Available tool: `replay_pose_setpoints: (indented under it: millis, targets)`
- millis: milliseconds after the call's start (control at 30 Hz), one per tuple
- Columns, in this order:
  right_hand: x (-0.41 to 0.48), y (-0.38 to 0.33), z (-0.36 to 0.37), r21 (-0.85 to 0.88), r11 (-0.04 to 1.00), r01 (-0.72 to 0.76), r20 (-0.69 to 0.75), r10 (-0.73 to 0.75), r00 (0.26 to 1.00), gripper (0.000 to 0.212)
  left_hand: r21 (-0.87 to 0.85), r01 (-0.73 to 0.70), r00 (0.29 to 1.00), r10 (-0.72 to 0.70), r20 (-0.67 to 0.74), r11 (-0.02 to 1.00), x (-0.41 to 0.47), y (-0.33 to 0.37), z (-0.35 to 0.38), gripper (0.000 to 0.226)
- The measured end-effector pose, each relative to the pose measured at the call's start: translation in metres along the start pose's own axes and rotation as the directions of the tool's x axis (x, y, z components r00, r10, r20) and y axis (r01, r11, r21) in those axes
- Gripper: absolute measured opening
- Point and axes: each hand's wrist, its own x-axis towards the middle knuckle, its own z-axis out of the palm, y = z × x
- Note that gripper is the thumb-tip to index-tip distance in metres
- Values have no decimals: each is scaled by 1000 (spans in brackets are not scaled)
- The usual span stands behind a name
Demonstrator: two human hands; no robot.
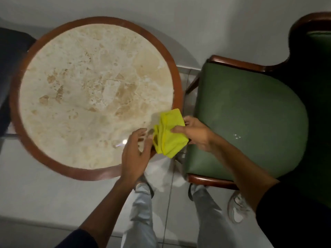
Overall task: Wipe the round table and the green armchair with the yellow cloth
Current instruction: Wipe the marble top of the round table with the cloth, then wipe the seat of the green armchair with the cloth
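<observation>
Head view: the right hand [195,135] is gripping the bunched yellow cloth [169,134] over the near edge of the round marble-topped bench with a brown wooden rim [14,108]. The left hand [137,154] is hovering beside it, grip open and empty. The green cushioned wooden armchair [250,119] is standing just beside, on the right.

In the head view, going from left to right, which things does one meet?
Dark chair → round table → left hand → yellow cloth → right hand → green armchair.
</observation>
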Motion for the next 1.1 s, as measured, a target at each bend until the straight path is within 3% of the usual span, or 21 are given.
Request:
replay_pose_setpoints:
  millis: [100,200,300,333,400,433,500,600,667,733,833,967,1033,1100]
  targets:
    - [-25,7,-53,108,994,20,44,-25,999,23,-422,310,948,-243,206,852,-12,49,59,36]
    - [-40,21,-107,94,995,-39,59,33,998,28,-468,394,916,-297,269,791,-14,74,118,48]
    - [-39,27,-167,95,995,26,-236,-3,972,31,-220,266,950,-217,223,938,-7,81,158,51]
    - [-38,28,-188,-76,992,101,-372,-122,920,26,-60,152,967,-136,213,987,-1,79,166,50]
    - [-33,37,-225,-552,823,133,-474,-441,762,26,291,-117,963,37,267,950,11,71,175,53]
    - [-28,47,-239,-707,703,77,-452,-533,715,37,417,-218,944,83,320,882,16,64,177,57]
    - [-15,71,-256,-819,562,-113,-433,-478,764,62,554,-341,884,58,464,760,21,46,182,66]
    - [10,107,-250,-861,461,-216,-367,-268,891,81,607,-449,811,13,585,656,18,16,183,77]
    - [17,115,-236,-867,454,-205,-346,-252,904,81,608,-484,795,25,606,630,20,8,182,78]
    - [16,124,-212,-935,321,-152,-260,-326,909,82,605,-499,797,55,601,620,22,5,183,77]
    - [2,151,-181,-996,-48,77,90,-476,875,80,600,-509,806,97,584,617,20,1,186,75]
    - [-12,171,-218,-863,-431,263,445,-401,801,68,606,-505,815,108,570,615,18,-7,186,73]
    - [-17,173,-248,-853,-467,232,428,-374,823,65,602,-502,812,99,575,621,20,-7,187,73]
    - [-21,177,-280,-952,-294,87,207,-407,890,67,604,-497,814,93,574,623,20,-7,186,73]
